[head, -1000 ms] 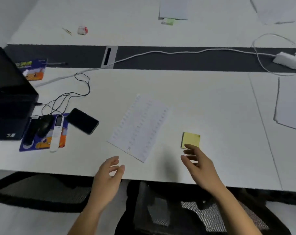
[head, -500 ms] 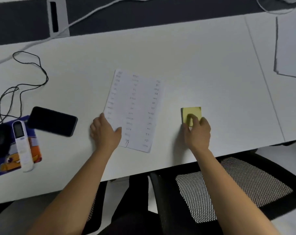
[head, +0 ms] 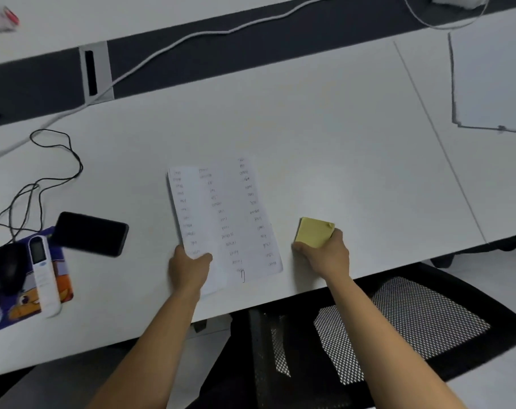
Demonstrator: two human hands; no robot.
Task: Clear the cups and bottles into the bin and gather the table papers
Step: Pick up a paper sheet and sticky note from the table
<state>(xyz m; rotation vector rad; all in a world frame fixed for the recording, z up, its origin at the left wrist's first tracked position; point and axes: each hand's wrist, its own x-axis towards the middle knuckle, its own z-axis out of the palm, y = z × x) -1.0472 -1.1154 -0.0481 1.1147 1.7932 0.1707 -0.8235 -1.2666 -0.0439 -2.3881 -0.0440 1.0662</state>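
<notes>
Desk edge point(head: 127, 314) — sheet point(head: 221, 219), yellow pad point(head: 313, 233).

Desk clutter on a white table point(head: 310, 128), with a chair below.
A black phone point(head: 90, 234) lies flat at the left, its corner overlapping a cartoon mouse pad point(head: 63, 281) that carries a white remote point(head: 42, 273) and a dark mouse point(head: 10, 270). A thin black cable point(head: 56, 160) loops behind them, and a white cable point(head: 168, 45) crosses the dark strip point(head: 251, 51) past a grey cable port point(head: 96, 72). A black mesh chair point(head: 398, 329) stands at the near edge.

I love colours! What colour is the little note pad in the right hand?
Yellow. The note pad shows best in the head view.
</notes>
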